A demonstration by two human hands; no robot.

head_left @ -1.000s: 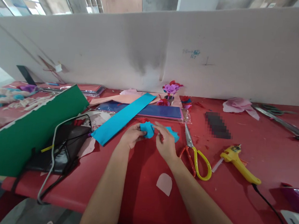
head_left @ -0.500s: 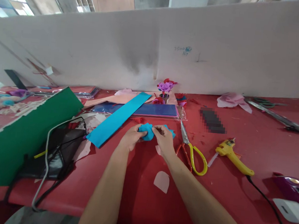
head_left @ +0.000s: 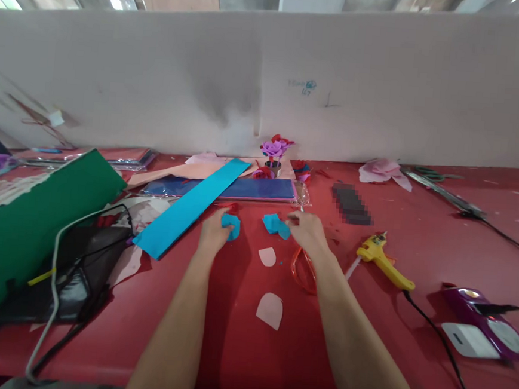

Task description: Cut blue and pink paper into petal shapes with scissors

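My left hand (head_left: 214,233) is closed on a blue crepe-paper piece (head_left: 230,227), pinched between thumb and fingers above the red table. My right hand (head_left: 308,229) is apart from it, fingers loosely bent and slightly spread, with nothing visible in them. Its fingertips are beside a small group of cut blue paper pieces (head_left: 275,224); whether they touch is unclear. Scissors (head_left: 302,273) lie under this hand and forearm, only the red handle and a blade tip showing. Two pale pink petal-shaped cutouts, an upper cutout (head_left: 267,256) and a lower cutout (head_left: 270,310), lie between my arms.
A long blue paper strip (head_left: 193,210) lies left of centre, near a green sheet (head_left: 35,243) and a black bag (head_left: 88,259) with cables. Paper flowers in a small pot (head_left: 273,159) stand behind. Rightward are a yellow glue gun (head_left: 386,261) and a purple device (head_left: 485,320).
My hands have moved apart. The right hand has left the blue piece and shifted right over the scissors; the left still holds its piece. The view has turned slightly right.
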